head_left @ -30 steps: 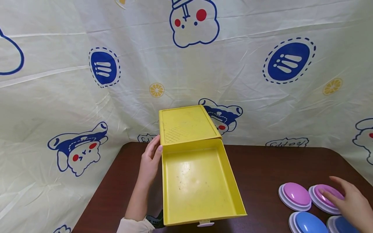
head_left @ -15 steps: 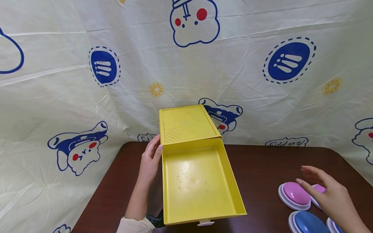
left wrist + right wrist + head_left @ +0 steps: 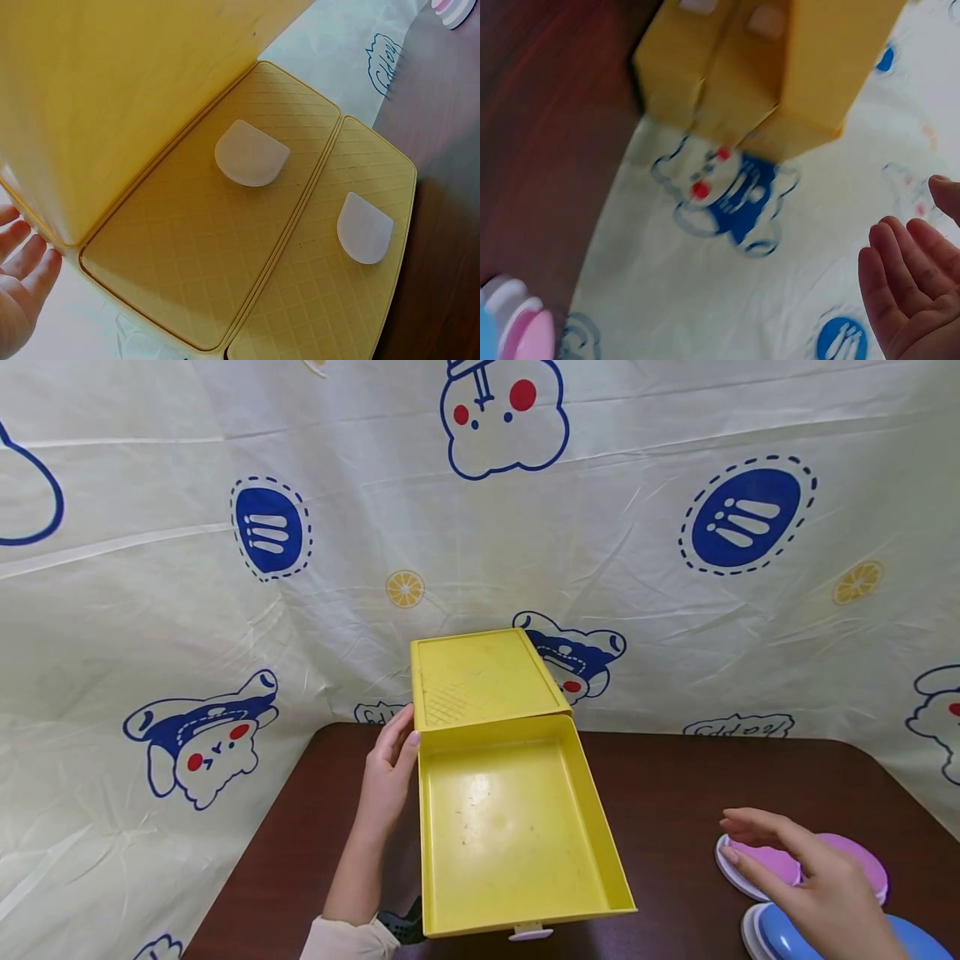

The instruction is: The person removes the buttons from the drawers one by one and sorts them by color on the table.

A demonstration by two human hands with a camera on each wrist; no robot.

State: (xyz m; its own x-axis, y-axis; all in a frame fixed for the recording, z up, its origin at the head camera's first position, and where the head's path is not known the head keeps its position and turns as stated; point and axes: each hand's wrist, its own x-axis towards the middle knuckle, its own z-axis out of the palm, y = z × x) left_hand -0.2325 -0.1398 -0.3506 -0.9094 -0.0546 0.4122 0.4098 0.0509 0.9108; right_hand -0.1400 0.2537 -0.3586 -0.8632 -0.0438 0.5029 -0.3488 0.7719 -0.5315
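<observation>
A yellow drawer cabinet point(image 3: 487, 677) stands on the dark table, its top drawer point(image 3: 517, 827) pulled far out and bare inside. My left hand point(image 3: 382, 781) touches the cabinet's left side with extended fingers. Two lower drawer fronts with pale handles point(image 3: 251, 154) show in the left wrist view. At the right, my right hand point(image 3: 817, 877) hovers with fingers spread and nothing held. Around it lie round domed pieces on white bases: a left pink one point(image 3: 772, 860), a right pink one point(image 3: 866, 864) and blue ones point(image 3: 783, 933), partly hidden by the hand.
Behind the table point(image 3: 660, 793) hangs a pale printed cloth point(image 3: 600, 527), close to the cabinet's back. The drawer's white handle point(image 3: 530, 933) juts toward me. A black band point(image 3: 405, 922) sits at my left wrist.
My right hand has moved left, from over the right pink domed piece to over the left one. My left hand, the cabinet and the drawer stay put.
</observation>
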